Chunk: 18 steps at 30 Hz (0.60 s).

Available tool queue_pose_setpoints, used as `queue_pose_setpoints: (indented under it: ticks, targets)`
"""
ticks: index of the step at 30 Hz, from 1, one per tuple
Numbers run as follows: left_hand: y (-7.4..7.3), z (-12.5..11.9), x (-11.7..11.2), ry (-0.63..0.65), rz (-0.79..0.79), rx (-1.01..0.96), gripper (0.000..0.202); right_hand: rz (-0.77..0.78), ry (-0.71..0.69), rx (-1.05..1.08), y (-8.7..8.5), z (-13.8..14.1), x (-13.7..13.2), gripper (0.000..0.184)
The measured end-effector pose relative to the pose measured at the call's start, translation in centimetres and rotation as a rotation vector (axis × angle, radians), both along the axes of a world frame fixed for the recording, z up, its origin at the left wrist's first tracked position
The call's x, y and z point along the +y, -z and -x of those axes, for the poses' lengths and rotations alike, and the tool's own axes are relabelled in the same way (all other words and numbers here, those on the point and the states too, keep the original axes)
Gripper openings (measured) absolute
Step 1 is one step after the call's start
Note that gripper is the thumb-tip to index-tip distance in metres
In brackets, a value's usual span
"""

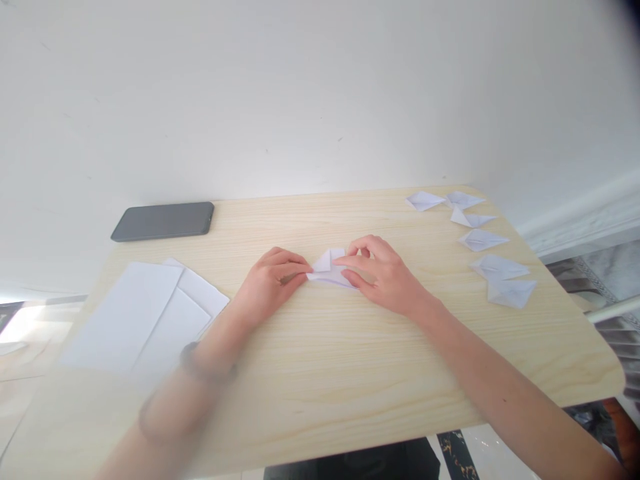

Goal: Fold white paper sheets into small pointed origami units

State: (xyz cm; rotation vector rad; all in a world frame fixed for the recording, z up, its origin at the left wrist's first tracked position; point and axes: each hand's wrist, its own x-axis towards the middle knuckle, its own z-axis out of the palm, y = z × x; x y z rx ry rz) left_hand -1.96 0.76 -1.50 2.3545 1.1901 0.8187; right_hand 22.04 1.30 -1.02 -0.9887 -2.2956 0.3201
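Note:
A small piece of folded white paper (323,267) lies at the middle of the wooden table, with a raised triangular flap on its upper side. My left hand (274,280) pinches its left corner between thumb and fingertips. On the right, my right hand (383,273) grips the same paper, its index finger resting on the flap and its thumb at the lower edge. That hand partly hides the paper's right end.
Several folded paper pieces (483,240) line the table's right side. Loose white sheets (125,310) lie at the left, partly behind my left forearm. A dark phone (163,221) rests at the back left near the white wall (300,100). The wooden table (320,373) has a rounded right corner.

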Motion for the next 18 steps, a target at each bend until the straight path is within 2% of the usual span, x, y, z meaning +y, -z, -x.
queue_pose_setpoints:
  ticks: [4, 7, 10, 15, 18]
  targets:
    - [0.0, 0.15, 0.11, -0.039, -0.08, 0.083, 0.02, 0.008, -0.142, 0.02, -0.3, 0.33, -0.36, 0.021]
    - [-0.12, 0.08, 0.02, -0.048, -0.154, 0.199, 0.023, 0.011, -0.179, 0.006, -0.18, 0.57, -0.4, 0.026]
    - [-0.21, -0.15, -0.19, -0.032, -0.195, 0.255, 0.024, -0.011, -0.123, -0.061, -0.02, 0.6, -0.26, 0.02]
    - [-0.16, -0.45, -0.4, 0.081, -0.195, 0.255, 0.027, -0.017, 0.034, -0.184, 0.03, 0.4, -0.04, 0.02]
    - [-0.22, -0.55, -0.44, 0.07, -0.152, 0.268, 0.028, -0.017, 0.06, -0.186, 0.19, 0.4, -0.01, 0.017]
